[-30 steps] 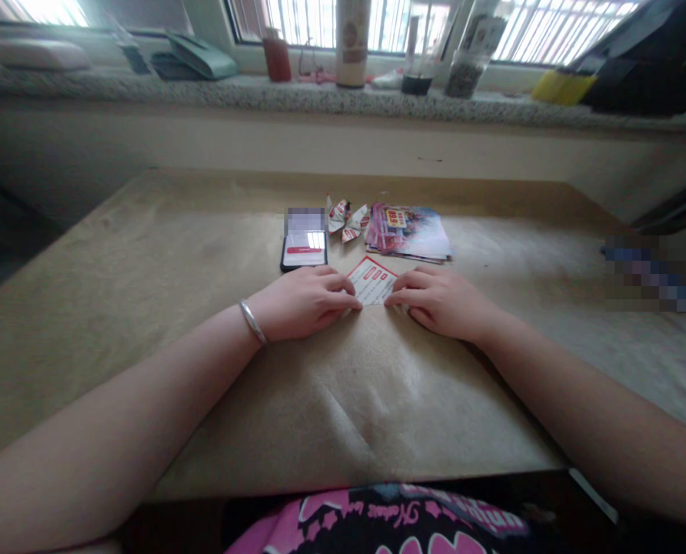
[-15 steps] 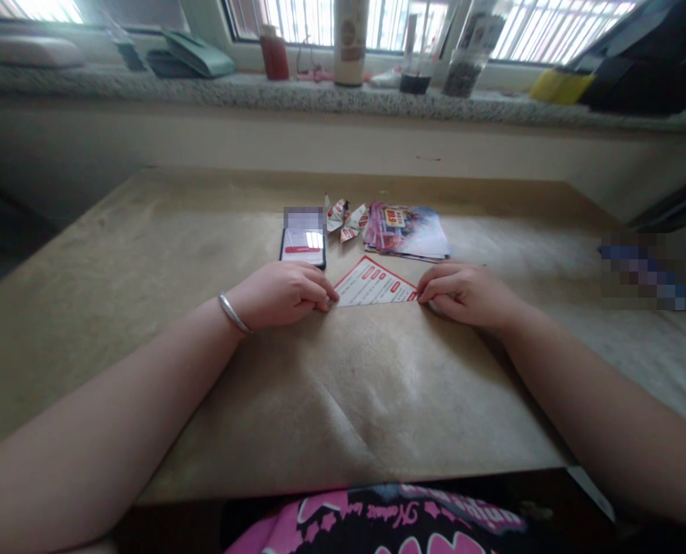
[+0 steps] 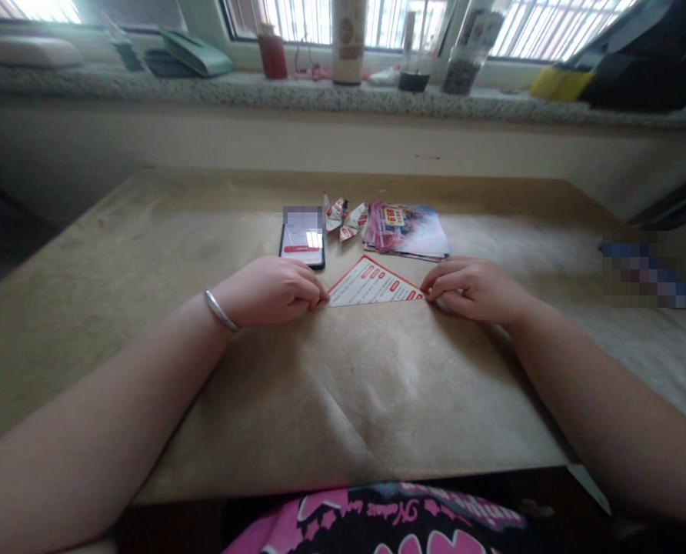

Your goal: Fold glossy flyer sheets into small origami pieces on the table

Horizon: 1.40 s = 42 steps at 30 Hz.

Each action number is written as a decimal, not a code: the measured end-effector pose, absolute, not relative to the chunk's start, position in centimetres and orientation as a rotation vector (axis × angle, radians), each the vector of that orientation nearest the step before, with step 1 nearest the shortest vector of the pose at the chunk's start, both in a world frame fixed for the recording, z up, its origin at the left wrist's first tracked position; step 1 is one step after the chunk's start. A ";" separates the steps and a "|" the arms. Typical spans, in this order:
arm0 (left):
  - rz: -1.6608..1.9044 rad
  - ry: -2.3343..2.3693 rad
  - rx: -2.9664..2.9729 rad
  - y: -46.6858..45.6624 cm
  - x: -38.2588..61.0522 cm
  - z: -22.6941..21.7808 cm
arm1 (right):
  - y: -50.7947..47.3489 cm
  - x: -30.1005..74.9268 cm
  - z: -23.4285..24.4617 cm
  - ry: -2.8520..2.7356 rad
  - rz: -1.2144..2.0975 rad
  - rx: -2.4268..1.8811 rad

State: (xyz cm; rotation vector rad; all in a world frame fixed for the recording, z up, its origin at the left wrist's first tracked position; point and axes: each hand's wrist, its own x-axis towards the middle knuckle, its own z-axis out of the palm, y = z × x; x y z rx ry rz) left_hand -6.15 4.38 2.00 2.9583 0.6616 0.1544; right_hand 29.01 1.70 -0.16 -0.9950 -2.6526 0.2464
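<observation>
Mid-frame, paper seems triangle-folded, no second fold showing; left hand and right hand pinch its side corners

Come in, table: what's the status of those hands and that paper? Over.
Left hand and right hand at opposite corners of the paper. Paper triangular, long edge nearest the camera. Phone close beyond left hand, might crowd it.
</observation>
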 end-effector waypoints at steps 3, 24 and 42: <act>0.222 0.694 2.978 4.6 -6.0 1.3 | 1.7 29.2 0.0 -2.655 0.248 -1.021; 0.340 0.747 3.073 3.4 -3.8 0.2 | 0.9 26.2 -0.7 -2.539 0.008 -1.329; 0.388 0.646 2.992 2.9 -3.0 -0.7 | 0.9 25.4 -0.8 -2.432 -0.150 -1.522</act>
